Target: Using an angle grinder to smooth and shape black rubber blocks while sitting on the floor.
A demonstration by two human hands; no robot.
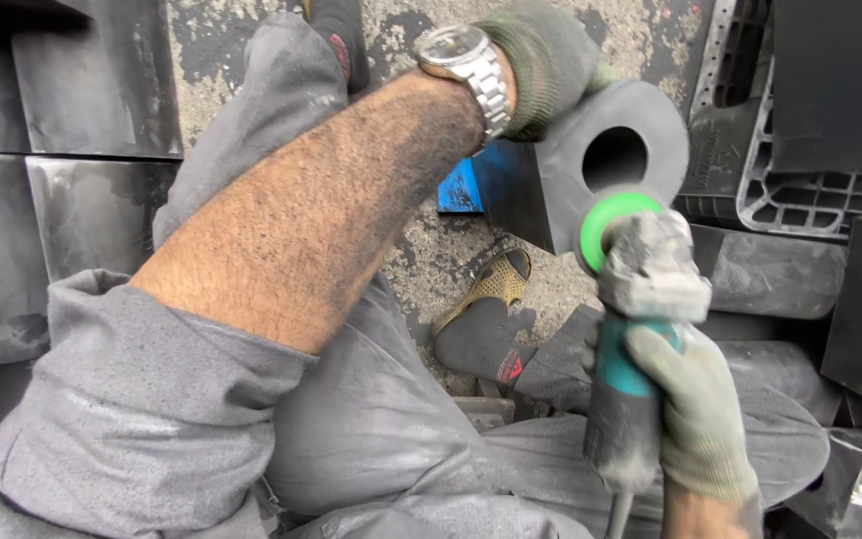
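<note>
My left hand [541, 60], in a dusty green glove with a metal watch at the wrist, grips the top of a dark grey block [591, 190] with a round hole through it. My right hand [695, 409], also gloved, is wrapped around the body of an angle grinder [641, 329]. The grinder's green disc [611, 222] sits against the lower edge of the block, just below the hole. My bare left forearm crosses the middle of the view.
Dark rubber blocks and slabs [72, 180] are stacked at the left and right. A black plastic pallet [790, 190] stands behind the block. My grey trousers and a sandalled foot [496, 299] rest on cracked concrete. A blue scrap [459, 190] lies nearby.
</note>
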